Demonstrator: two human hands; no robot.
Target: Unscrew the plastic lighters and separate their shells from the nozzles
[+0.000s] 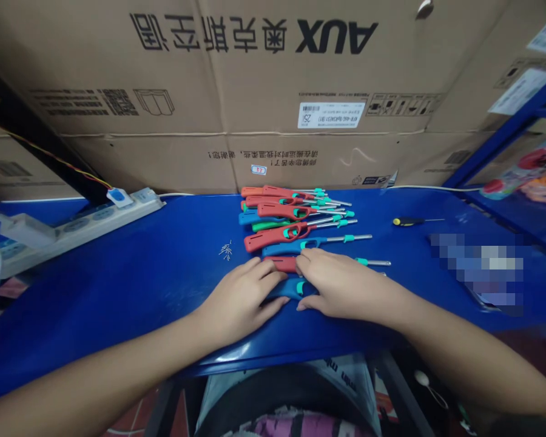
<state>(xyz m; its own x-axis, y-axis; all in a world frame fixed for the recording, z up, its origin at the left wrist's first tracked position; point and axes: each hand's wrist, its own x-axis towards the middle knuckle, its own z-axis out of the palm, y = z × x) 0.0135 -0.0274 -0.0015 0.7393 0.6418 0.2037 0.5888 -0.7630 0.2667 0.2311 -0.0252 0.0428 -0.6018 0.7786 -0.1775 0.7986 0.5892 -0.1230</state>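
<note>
Near the front edge of the blue table lies a blue gas lighter [286, 289] with a teal trigger. My left hand [243, 297] is closed round its handle end, thumb in front and fingers behind. On its trigger end, my right hand [334, 282] grips the same lighter and covers most of its metal tube. Just behind it, a red lighter [279, 263] lies partly under my fingers. Farther back is a pile of several red, blue, green and orange lighters [282, 210], their metal tubes pointing right. Several small screws [226, 250] lie left of the pile.
A yellow-and-black screwdriver [407, 222] lies on the blue table [173, 303] at right, with a pixelated flat object [482, 273] nearer me. A white power strip [82, 227] runs along the left. Large cardboard [255, 79] stands behind. Plastic-wrapped items [532, 170] sit far right.
</note>
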